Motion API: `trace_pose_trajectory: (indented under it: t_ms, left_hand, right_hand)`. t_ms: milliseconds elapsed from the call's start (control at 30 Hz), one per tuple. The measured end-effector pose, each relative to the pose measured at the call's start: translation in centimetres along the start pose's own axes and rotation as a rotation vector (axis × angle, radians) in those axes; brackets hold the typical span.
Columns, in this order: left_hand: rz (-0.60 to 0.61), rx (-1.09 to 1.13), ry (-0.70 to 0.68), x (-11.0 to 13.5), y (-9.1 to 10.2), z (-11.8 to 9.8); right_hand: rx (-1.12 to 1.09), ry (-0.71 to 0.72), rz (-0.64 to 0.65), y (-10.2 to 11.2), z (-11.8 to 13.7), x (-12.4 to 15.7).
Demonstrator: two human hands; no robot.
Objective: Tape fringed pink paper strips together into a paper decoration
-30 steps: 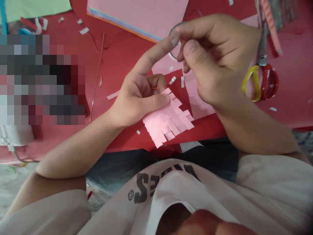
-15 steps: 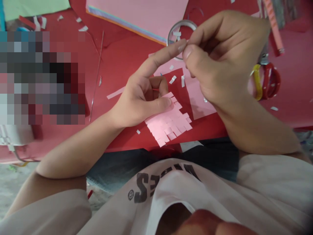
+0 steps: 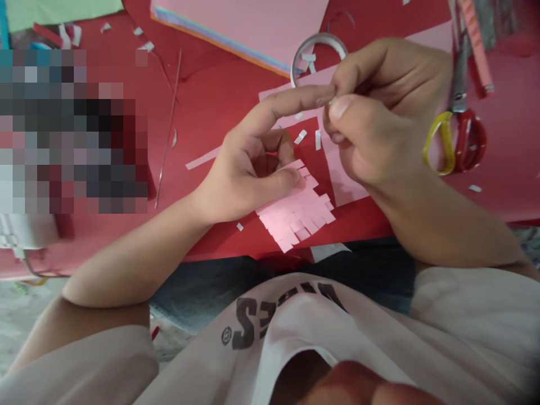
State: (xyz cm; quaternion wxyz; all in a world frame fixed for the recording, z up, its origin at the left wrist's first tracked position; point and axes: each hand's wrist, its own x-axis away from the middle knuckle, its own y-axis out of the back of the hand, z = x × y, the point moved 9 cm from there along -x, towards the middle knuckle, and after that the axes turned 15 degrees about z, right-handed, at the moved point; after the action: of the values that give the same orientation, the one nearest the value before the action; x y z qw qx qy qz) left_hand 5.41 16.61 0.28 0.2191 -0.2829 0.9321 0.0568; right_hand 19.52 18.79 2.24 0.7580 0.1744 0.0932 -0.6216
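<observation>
The person's left hand (image 3: 244,171) keeps the woven pink paper mat (image 3: 295,208) trapped under its thumb, index finger stretched out and the other fingers curled behind. The right hand (image 3: 379,112) is drawn in narrow, thumb and index pinching at the tip of that outstretched finger. A faint shine shows on the left fingertip, perhaps a bit of clear tape; whether anything sits in the pinch is too small to tell.

Taking the meeting fingertips as the clock's centre, the mat lies at 7 o'clock, its notched edge hanging toward the lap. Compared with half a second ago, the right hand has dropped slightly, so more of the tape roll (image 3: 294,67) shows at 11 o'clock, and both handles of the scissors (image 3: 459,102) are visible again between 3 and 4. The mat has barely shifted. I take this to mean that the work is at the fingertip for now, with the weave merely kept safe.

Farther out, white scraps (image 3: 301,136) lie at 7, a pink sheet (image 3: 343,183) at 6, a pink strip (image 3: 202,158) past 8, and a pink-topped paper stack (image 3: 248,25) at 10.
</observation>
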Motion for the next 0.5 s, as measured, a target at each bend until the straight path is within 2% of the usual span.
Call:
trace_pose_trajectory:
  t_ms: [67, 233, 333, 500]
  left_hand:
    - [0.010, -0.008, 0.013, 0.0, -0.2, -0.2]
    - [-0.026, -0.102, 0.170, 0.3, 0.0, 0.2]
    - [-0.028, -0.123, 0.129, 0.3, -0.1, -0.1]
    - [-0.068, -0.154, 0.183, 0.3, 0.1, 0.1]
  right_hand:
    - [-0.017, 0.017, -0.008, 0.0, -0.1, 0.0]
    - [-0.038, 0.073, -0.008, -0.2, 0.3, 0.2]
    - [-0.023, 0.099, -0.002, -0.3, 0.9, 0.1]
    - [0.118, 0.133, 0.005, -0.2, 1.8, -0.2]
